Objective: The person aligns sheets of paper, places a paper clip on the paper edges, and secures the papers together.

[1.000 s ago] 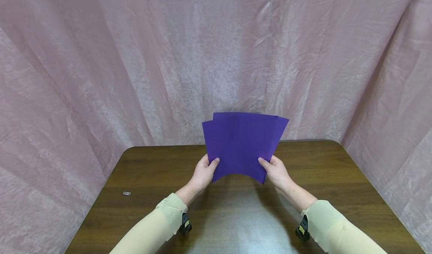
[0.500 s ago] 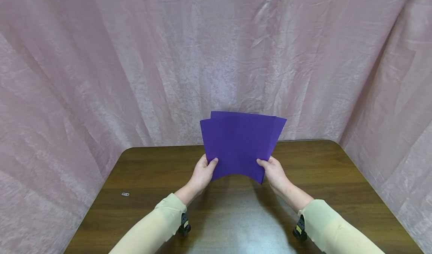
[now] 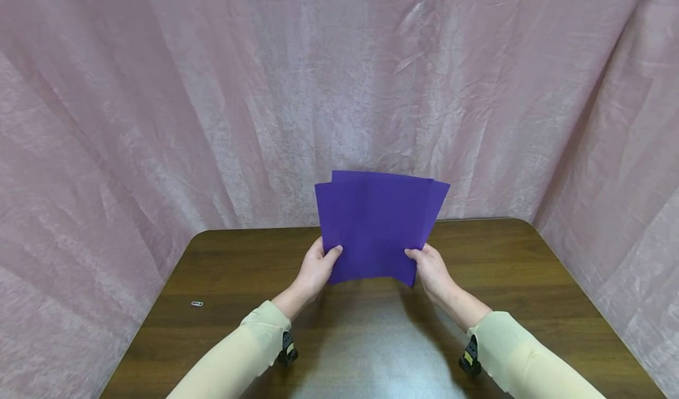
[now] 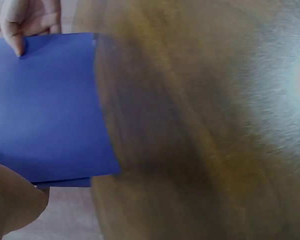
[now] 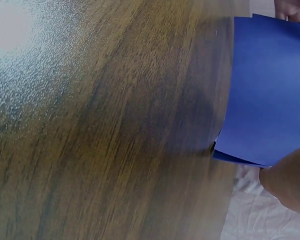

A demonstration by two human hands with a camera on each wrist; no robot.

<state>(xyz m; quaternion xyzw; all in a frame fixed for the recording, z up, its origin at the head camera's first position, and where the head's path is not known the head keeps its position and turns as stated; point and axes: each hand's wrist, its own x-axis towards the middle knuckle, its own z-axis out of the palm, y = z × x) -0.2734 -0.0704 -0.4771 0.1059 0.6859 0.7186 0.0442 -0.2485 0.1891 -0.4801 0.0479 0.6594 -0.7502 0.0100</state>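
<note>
Purple sheets of paper (image 3: 376, 222) are held up above the table in the head view, fanned slightly so their top corners do not line up. My left hand (image 3: 316, 266) pinches them at the lower left edge, its thumb on the near face. At the lower right edge my right hand (image 3: 432, 269) pinches them the same way. The paper (image 4: 45, 105) looks blue in the left wrist view, where a second sheet's edge shows below the first. In the right wrist view the layered edge of the paper (image 5: 270, 95) also shows. Most fingers are hidden behind the sheets.
A small paper clip (image 3: 197, 303) lies on the left part of the brown wooden table (image 3: 233, 269). Pink curtains (image 3: 276, 92) hang behind the table and along both sides. Bright glare falls on the table's near middle.
Both hands keep hold of the paper. The sheets' top edges have risen slightly, and their bottom edge arches less than before. The left hand has shifted up a little.
</note>
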